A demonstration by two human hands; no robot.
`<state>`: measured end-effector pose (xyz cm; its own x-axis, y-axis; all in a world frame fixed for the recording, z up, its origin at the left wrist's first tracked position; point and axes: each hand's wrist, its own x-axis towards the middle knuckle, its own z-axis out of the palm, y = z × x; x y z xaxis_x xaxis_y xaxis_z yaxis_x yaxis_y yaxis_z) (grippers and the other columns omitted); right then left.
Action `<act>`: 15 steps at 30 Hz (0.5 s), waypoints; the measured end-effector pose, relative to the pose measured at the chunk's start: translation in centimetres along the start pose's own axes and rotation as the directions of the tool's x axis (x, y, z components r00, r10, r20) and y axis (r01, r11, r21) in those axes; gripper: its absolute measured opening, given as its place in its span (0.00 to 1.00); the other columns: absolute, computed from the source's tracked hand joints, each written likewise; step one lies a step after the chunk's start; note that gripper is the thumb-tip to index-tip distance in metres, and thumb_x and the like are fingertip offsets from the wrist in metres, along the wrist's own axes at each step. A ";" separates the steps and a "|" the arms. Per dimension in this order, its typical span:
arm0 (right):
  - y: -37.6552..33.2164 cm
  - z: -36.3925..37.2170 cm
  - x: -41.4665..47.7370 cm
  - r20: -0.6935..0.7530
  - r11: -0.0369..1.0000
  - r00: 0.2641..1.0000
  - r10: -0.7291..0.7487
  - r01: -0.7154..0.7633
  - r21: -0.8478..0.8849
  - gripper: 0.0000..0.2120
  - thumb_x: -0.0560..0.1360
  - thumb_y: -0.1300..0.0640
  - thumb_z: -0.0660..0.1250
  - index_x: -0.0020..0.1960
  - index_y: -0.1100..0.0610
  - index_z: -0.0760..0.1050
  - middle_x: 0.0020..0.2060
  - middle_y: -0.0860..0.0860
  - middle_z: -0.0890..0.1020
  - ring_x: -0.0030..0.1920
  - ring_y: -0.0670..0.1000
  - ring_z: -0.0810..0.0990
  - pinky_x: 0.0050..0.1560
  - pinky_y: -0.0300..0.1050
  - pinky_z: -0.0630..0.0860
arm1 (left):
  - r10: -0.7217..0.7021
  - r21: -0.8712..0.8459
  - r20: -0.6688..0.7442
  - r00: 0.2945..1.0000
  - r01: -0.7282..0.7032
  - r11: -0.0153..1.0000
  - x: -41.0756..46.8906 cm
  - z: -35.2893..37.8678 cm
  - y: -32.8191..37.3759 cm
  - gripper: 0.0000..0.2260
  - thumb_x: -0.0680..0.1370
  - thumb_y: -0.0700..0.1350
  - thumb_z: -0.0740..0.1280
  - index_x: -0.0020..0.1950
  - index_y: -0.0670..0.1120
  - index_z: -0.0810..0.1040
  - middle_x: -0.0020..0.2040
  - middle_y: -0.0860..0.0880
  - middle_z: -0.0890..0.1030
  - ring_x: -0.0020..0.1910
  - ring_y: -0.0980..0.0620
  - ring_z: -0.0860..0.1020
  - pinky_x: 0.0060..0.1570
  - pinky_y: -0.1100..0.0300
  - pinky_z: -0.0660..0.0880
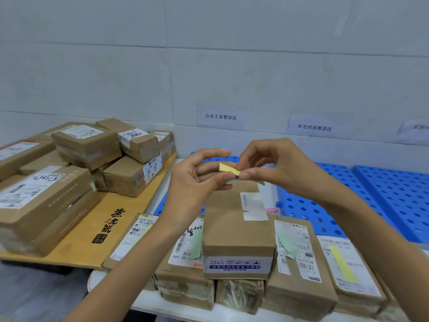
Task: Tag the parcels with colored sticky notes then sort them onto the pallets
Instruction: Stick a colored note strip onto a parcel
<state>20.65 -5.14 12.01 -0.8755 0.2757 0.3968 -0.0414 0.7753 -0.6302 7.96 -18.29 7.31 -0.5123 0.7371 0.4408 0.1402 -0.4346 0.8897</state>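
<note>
My left hand [197,180] and my right hand [278,168] meet above a brown parcel [234,219] that lies on top of other parcels. Between the fingertips of both hands is a small pad of yellow sticky notes [228,169]; the left thumb and fingers hold it and the right thumb and forefinger pinch its right end. The parcel under my hands bears no colored note on its visible top. Parcels around it carry notes: a green one [196,240] to the left, a green one [286,244] to the right, a yellow one [343,263] farther right.
A pile of brown parcels [81,163] sits on a wooden board [97,231] at the left. Blue perforated pallets [380,194] lie along the wall at the right, under paper signs [220,116]. A pink note pad [272,209] lies near the pallet edge.
</note>
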 end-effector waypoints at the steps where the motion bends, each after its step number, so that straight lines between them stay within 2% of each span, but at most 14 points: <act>1: 0.1 0.0 0.1 0.006 1.000 1.000 0.004 -0.004 0.011 0.13 0.66 0.49 0.73 0.43 0.57 0.80 0.39 0.48 0.84 0.42 0.47 0.81 0.53 0.55 0.76 | -0.002 0.000 0.001 1.000 0.002 1.000 0.1 0.0 -0.1 0.14 0.70 0.35 0.71 0.55 0.43 0.79 0.42 0.46 0.86 0.40 0.51 0.84 0.39 0.61 0.80; 6: 0.5 -0.1 0.5 0.033 0.994 0.999 0.028 -0.031 0.107 0.11 0.66 0.51 0.73 0.42 0.57 0.80 0.39 0.49 0.84 0.42 0.48 0.81 0.53 0.51 0.77 | 0.003 -0.007 -0.009 1.000 -0.003 1.000 0.4 -0.1 -0.1 0.16 0.65 0.39 0.72 0.52 0.44 0.79 0.41 0.47 0.86 0.38 0.51 0.84 0.38 0.62 0.80; 12: 0.8 0.1 0.6 0.038 0.978 0.998 0.059 -0.065 0.197 0.06 0.65 0.54 0.73 0.40 0.56 0.81 0.37 0.52 0.84 0.39 0.46 0.81 0.44 0.37 0.77 | 0.041 0.024 -0.017 0.999 -0.040 0.999 0.2 -0.1 -0.1 0.16 0.65 0.40 0.73 0.52 0.44 0.79 0.42 0.47 0.86 0.38 0.50 0.84 0.40 0.60 0.81; 15: 0.9 0.1 0.5 0.008 0.984 0.997 0.076 -0.076 0.159 0.04 0.68 0.57 0.74 0.39 0.57 0.82 0.37 0.52 0.84 0.40 0.49 0.82 0.47 0.41 0.78 | 0.039 0.030 -0.022 0.999 -0.039 0.999 0.2 -0.2 -0.3 0.17 0.65 0.41 0.73 0.52 0.45 0.78 0.42 0.47 0.86 0.39 0.50 0.84 0.40 0.60 0.80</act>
<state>20.08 -4.40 11.58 -0.8800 0.3292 0.3423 -0.0507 0.6515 -0.7569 7.67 -18.13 7.15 -0.5253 0.7075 0.4727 0.1853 -0.4471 0.8751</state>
